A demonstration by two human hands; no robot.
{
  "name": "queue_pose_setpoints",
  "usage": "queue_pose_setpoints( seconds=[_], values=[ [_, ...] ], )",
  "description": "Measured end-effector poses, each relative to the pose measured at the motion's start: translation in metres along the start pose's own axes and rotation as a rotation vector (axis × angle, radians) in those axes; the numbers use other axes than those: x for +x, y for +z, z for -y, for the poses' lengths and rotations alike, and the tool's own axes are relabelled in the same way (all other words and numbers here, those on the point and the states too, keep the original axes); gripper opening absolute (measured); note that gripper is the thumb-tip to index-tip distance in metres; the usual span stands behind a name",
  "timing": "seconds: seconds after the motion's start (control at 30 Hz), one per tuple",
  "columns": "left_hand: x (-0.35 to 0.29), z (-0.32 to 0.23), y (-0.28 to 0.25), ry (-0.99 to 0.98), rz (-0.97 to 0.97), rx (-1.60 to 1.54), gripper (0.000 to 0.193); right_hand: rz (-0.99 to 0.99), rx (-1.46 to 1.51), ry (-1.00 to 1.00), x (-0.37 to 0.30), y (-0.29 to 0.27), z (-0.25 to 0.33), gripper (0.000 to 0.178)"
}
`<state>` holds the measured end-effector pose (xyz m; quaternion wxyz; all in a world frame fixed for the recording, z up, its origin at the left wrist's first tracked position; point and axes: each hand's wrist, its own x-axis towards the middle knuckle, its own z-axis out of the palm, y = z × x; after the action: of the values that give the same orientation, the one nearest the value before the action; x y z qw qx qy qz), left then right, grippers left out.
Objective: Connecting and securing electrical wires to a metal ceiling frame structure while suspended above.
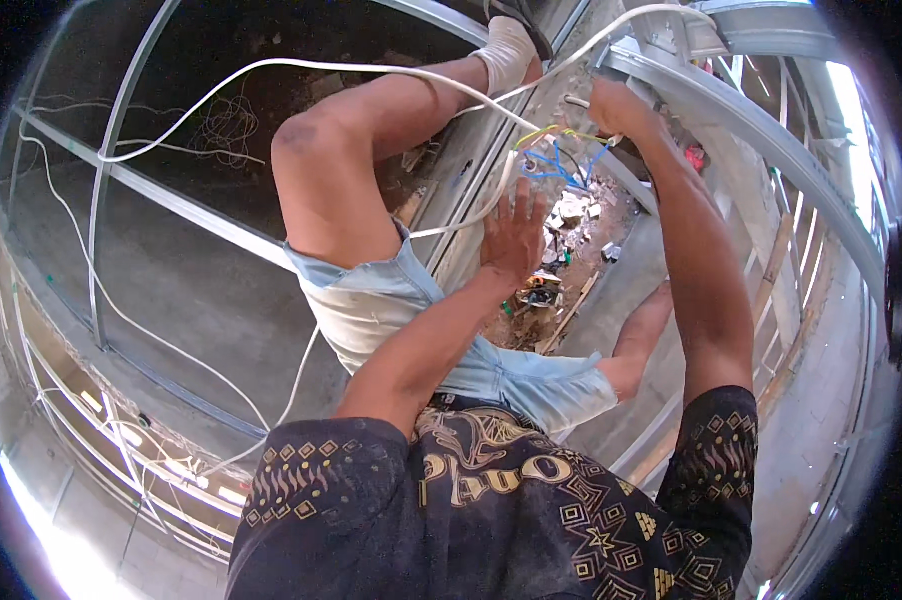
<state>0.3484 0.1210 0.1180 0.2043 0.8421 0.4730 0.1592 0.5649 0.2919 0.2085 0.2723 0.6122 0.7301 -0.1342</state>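
Note:
My left hand point(514, 235) is open, its fingers stretched out just below a bunch of thin blue wires point(561, 168). A white cable point(499, 195) runs beside its fingertips, and a yellow-green wire point(543, 132) spreads from that cable's stripped end toward the right. Farther up and right, my right hand point(619, 110) is closed round a white cable point(576, 100), a short piece of which shows at its fingers. Blue and yellow-green wires reach to the lower side of this hand. The fingertips of the right hand are partly hidden.
Metal framing point(201, 215) crosses the left, and a curved metal beam point(771, 115) passes at the right. A long white cable point(351, 67) loops over my raised leg point(331, 190). Rubble and scraps point(571, 215) lie below my hands. Coiled wire point(231, 130) lies at the far left.

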Motion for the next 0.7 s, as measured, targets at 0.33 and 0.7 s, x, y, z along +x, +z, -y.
queue_pose_setpoints(
  seconds=[0.33,0.7],
  values=[
    [0.002,-0.005,0.001,0.001,0.019,0.055,0.058,-0.329,0.129,0.028,0.005,0.028,-0.015,0.017],
    [0.0,-0.004,0.006,-0.011,-0.001,0.089,0.058,-0.124,-0.02,0.031,0.008,0.019,-0.011,0.017]
  ],
)
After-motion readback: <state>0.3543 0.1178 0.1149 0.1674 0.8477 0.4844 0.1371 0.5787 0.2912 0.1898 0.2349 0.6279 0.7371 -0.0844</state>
